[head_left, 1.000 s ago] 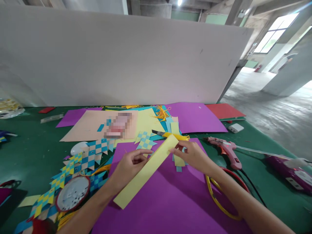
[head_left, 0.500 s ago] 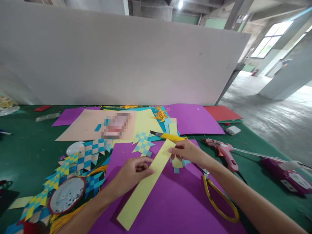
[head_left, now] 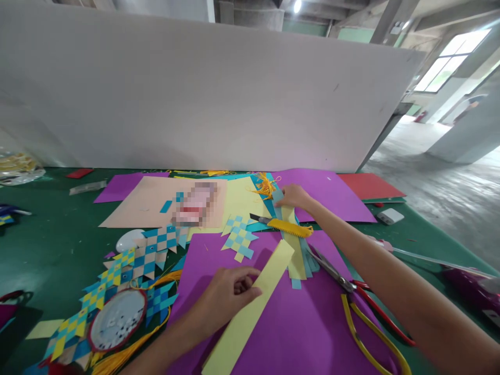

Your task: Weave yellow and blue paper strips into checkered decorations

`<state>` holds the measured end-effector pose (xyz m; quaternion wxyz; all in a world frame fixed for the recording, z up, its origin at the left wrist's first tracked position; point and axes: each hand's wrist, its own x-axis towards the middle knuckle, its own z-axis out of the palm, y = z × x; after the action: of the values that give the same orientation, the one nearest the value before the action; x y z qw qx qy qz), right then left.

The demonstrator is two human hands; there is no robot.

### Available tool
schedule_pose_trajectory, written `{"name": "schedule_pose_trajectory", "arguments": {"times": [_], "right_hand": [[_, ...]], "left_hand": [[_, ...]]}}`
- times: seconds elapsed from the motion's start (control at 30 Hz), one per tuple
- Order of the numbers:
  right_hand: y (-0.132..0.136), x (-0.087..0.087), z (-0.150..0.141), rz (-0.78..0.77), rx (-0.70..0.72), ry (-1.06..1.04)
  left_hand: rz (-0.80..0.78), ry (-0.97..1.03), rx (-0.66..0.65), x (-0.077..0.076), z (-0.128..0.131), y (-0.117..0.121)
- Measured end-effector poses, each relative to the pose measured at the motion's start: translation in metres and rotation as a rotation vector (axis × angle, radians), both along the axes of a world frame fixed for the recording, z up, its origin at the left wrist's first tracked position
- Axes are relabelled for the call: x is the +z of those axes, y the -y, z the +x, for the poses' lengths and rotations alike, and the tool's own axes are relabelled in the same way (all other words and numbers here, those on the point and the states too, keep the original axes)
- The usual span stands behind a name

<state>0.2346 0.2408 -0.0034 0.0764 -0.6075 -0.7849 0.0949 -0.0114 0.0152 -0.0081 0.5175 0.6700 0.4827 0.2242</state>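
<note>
Head view. 1 pale yellow strip (head_left: 253, 315): held over the purple sheet (head_left: 300, 333), its left edge pinched between the thumb and fingers of the left hand (head_left: 230, 291). Its long axis was slanted from the lower edge of the view up and to the right, its upper end directed at the strip pile (head_left: 296, 255) just beside it. 1 light blue strip (head_left: 277, 197): its far end pinched in the fingertips of the right hand (head_left: 297, 198), which was extended past the pile; how far the strip ran under the pile could not be told. The yellow strip was thus nearer to the left hand, and lay well apart from the right.

1 yellow-handled cutter (head_left: 289, 227): laid crosswise over the pile, between the 2 hands. 1 pair of scissors (head_left: 346, 284): placed to the pile's right, blades pointed toward it. 1 checkered woven piece (head_left: 239, 237): laid to the pile's left.
</note>
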Motion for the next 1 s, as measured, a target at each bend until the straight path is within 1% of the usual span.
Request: {"name": "schedule_pose_trajectory", "arguments": {"times": [0.1, 0.2, 0.33, 0.53, 0.8, 0.9, 1.0], "right_hand": [[-0.002, -0.002, 0.001, 0.032, -0.021, -0.007], [-0.001, 0.000, 0.003, 0.050, 0.008, -0.056], [0.002, 0.004, 0.007, -0.001, 0.034, -0.135], [0.003, 0.008, 0.011, -0.105, 0.011, -0.225], [0.003, 0.021, 0.021, -0.210, 0.008, -0.430], [0.005, 0.022, 0.023, -0.214, 0.011, -0.493], [0.006, 0.019, 0.022, -0.173, -0.004, -0.525]], "left_hand": [[0.001, -0.004, 0.004, 0.000, 0.000, 0.000], [-0.006, -0.002, 0.012, 0.001, 0.000, 0.000], [-0.007, 0.023, 0.015, 0.001, 0.001, 0.000], [-0.001, 0.040, 0.021, 0.000, 0.000, 0.000], [-0.012, 0.055, 0.018, 0.004, 0.000, 0.000], [-0.021, 0.061, 0.023, 0.003, 0.000, 0.000], [-0.042, 0.070, 0.042, 0.003, -0.001, 0.000]]}}
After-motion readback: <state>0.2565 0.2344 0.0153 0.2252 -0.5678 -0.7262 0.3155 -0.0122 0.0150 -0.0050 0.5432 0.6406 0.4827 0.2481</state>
